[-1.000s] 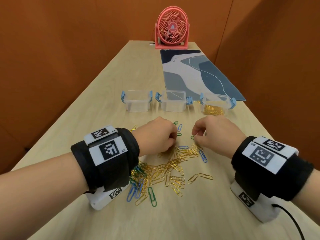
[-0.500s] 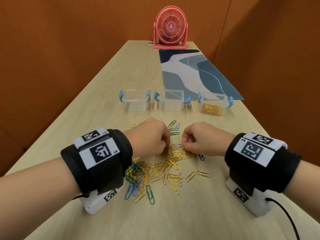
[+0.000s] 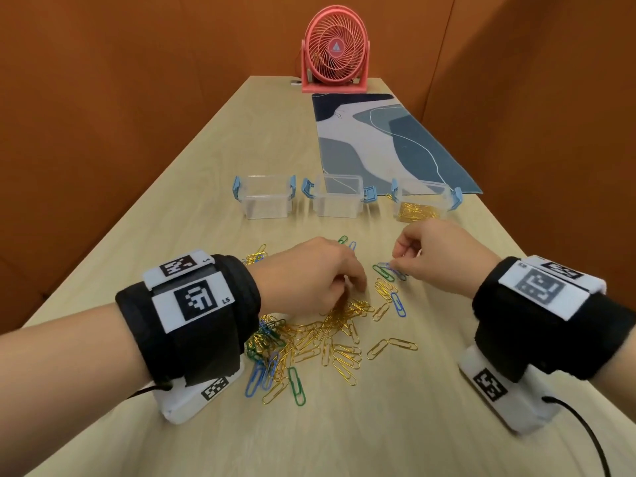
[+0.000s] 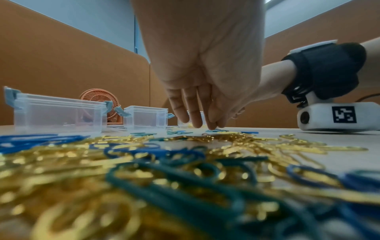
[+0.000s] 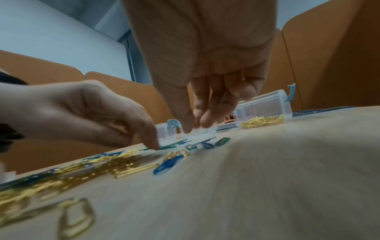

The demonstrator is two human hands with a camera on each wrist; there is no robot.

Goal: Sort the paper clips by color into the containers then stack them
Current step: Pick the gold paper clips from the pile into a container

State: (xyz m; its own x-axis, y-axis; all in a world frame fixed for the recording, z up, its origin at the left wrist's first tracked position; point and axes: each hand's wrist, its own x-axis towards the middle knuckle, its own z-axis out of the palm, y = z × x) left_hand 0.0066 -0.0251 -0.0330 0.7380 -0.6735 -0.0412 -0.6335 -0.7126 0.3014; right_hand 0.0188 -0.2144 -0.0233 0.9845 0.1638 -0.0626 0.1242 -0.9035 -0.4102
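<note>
A heap of gold, blue and green paper clips (image 3: 327, 339) lies on the table between my wrists. My left hand (image 3: 354, 290) is bent down at the heap's far edge, thumb against forefinger on a clip (image 4: 213, 129); its colour is unclear. My right hand (image 3: 399, 259) hovers just to the right, its thumb and forefinger pinching what looks like a blurred blue clip (image 3: 390, 267). Three clear containers with blue latches stand in a row beyond: the left container (image 3: 265, 208) and middle container (image 3: 339, 208) look empty, and the right container (image 3: 423, 196) holds gold clips (image 3: 418, 212).
A pink fan (image 3: 335, 49) stands at the table's far end, with a blue patterned mat (image 3: 385, 142) in front of it. Orange partition walls close in both sides. Stray clips (image 3: 392, 346) lie right of the heap. A black cable (image 3: 585, 428) trails from my right wrist.
The two hands were fist to fist over the heap. My right hand has since pulled away to the right and slightly farther off, while the left stays on the clips.
</note>
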